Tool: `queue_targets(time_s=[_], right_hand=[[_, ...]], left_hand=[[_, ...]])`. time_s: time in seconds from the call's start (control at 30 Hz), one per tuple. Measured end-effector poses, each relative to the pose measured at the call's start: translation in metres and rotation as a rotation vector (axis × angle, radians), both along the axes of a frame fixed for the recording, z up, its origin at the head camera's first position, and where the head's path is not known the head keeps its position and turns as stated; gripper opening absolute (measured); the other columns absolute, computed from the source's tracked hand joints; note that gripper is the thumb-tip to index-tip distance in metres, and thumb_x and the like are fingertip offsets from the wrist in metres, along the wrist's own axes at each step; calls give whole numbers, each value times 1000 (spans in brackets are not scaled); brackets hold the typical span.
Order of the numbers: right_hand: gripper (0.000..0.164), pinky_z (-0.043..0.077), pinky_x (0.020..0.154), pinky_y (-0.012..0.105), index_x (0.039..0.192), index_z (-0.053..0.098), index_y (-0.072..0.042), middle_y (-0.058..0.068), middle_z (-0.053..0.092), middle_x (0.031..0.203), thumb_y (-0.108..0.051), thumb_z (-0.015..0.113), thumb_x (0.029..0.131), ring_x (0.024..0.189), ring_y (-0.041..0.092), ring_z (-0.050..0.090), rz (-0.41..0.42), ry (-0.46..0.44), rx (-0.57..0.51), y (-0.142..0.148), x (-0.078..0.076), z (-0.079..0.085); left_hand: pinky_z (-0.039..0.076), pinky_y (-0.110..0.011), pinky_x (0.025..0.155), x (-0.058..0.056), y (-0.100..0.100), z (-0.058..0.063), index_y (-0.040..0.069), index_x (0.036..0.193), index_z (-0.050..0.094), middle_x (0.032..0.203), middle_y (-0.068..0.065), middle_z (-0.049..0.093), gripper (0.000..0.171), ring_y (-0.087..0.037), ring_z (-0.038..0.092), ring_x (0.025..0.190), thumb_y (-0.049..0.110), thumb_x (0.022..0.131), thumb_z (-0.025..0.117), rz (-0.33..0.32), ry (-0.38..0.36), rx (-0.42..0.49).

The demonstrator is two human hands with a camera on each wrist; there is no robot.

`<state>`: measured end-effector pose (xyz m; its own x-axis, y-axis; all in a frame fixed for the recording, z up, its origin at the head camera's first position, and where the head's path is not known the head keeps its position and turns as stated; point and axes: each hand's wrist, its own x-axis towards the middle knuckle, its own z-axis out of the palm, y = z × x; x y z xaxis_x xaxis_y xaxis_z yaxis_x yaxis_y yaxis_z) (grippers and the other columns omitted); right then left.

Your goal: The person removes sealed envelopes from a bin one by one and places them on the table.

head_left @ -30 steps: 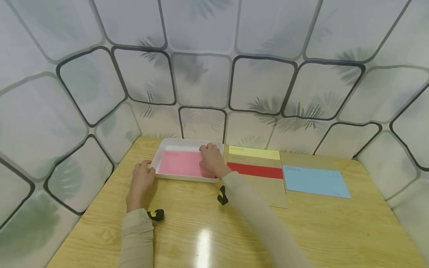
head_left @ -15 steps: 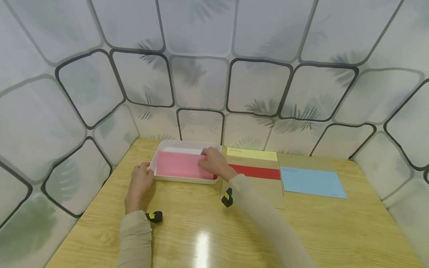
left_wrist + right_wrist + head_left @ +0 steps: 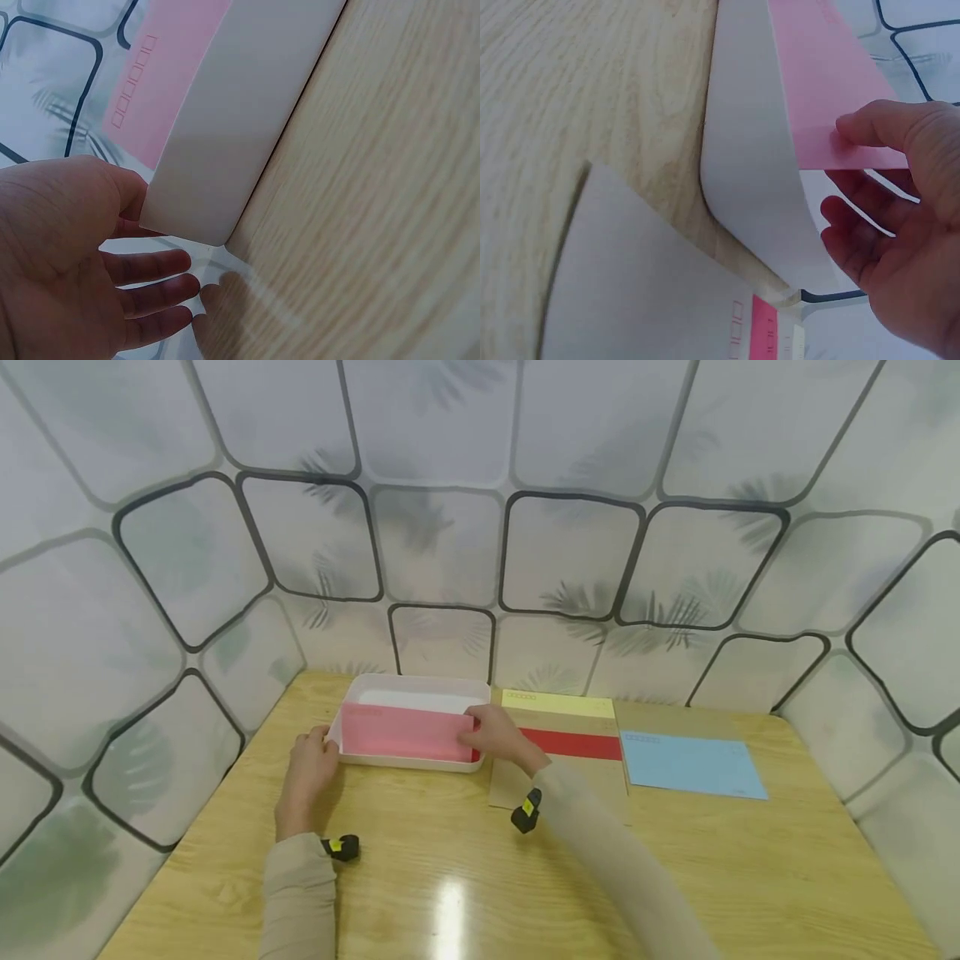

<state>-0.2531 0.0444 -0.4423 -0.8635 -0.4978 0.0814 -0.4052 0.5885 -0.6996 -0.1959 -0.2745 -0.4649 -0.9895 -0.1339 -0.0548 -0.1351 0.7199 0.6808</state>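
Note:
A white tray (image 3: 360, 691) stands at the back left of the table. My left hand (image 3: 309, 777) is at its left end, thumb and index finger pinching the end wall and the other fingers loosely extended, as the left wrist view (image 3: 67, 255) shows. Over the tray, my right hand (image 3: 498, 737) grips the right end of a pink envelope (image 3: 405, 732). In the right wrist view, its thumb lies on the pink face with fingers behind. The envelope is tilted up, its far edge raised. A bit of red envelope (image 3: 476, 754) shows beneath its right end.
Right of the tray, overlapping brown, yellow (image 3: 555, 704) and red (image 3: 573, 745) envelopes lie on the wooden table (image 3: 420, 877). Farther right a blue envelope (image 3: 693, 764) lies partly over a brown one (image 3: 678, 720). A patterned curtain (image 3: 442, 543) surrounds the back and sides.
My right hand has gripped the pink envelope's right end and tilted it up from lying flat in the tray. My left hand stays at the tray's left end.

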Motion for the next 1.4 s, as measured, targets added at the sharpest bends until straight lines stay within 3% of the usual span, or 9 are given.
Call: queue_targets(time_s=[0.2,0.43,0.53,0.63,0.83,0.9,1.03,1.13,1.4], right_hand=[[27,35,56,22,69,50,-10,-3,44,65,-12,67,90,64,11,43,-12,-2,-114,5,6,-5],[18,41,62,24,79,52,-3,4,49,71,-4,59,96,68,14,47,-38,38,-373,6,9,-4],[8,50,68,25,94,59,-2,8,63,87,-7,54,99,79,15,59,-86,14,-399,5,11,-1],[22,57,71,33,119,61,-2,19,69,109,-11,50,102,90,25,68,-136,-32,-431,7,15,0],[43,58,82,42,147,45,-4,23,53,142,-15,45,106,113,37,64,-213,-102,-537,13,11,-12],[45,59,80,40,149,42,-5,23,54,140,-19,43,107,110,35,66,-253,-137,-567,16,9,-14],[43,60,67,37,147,44,-6,25,62,120,-23,39,108,82,27,70,-316,-206,-620,22,7,-15],[43,59,63,35,147,44,-6,24,62,113,-24,38,108,73,20,67,-339,-248,-665,27,6,-15],[43,57,66,32,146,44,-5,25,61,117,-22,38,107,79,20,66,-361,-233,-607,47,5,-18]], left_hand=[[31,-63,109,0,0,-3,-11,148,31,140,-40,34,52,-54,34,133,17,103,29,4,6,-6],[32,-62,109,0,0,-5,-11,147,31,139,-39,35,52,-52,37,130,16,103,29,13,-6,-1],[32,-62,108,0,-1,-6,-10,147,32,137,-39,37,52,-51,39,129,16,102,29,24,-2,-3],[32,-62,109,-1,0,-6,-10,147,32,138,-38,38,52,-50,39,129,17,103,29,25,0,-5],[34,-61,107,-1,2,-5,-11,146,33,138,-38,38,51,-50,40,128,17,103,29,21,-2,-13],[34,-61,107,-1,2,-5,-11,145,34,137,-39,38,51,-51,40,129,16,102,29,17,0,-19],[33,-61,108,0,3,-5,-11,146,34,138,-38,38,51,-51,40,129,16,103,29,16,-9,-9],[34,-61,107,0,2,-4,-11,146,34,137,-38,39,51,-50,41,128,16,103,29,15,-4,-5],[35,-60,106,-1,2,-4,-11,147,32,137,-38,38,52,-49,42,126,16,103,28,12,-10,4]])
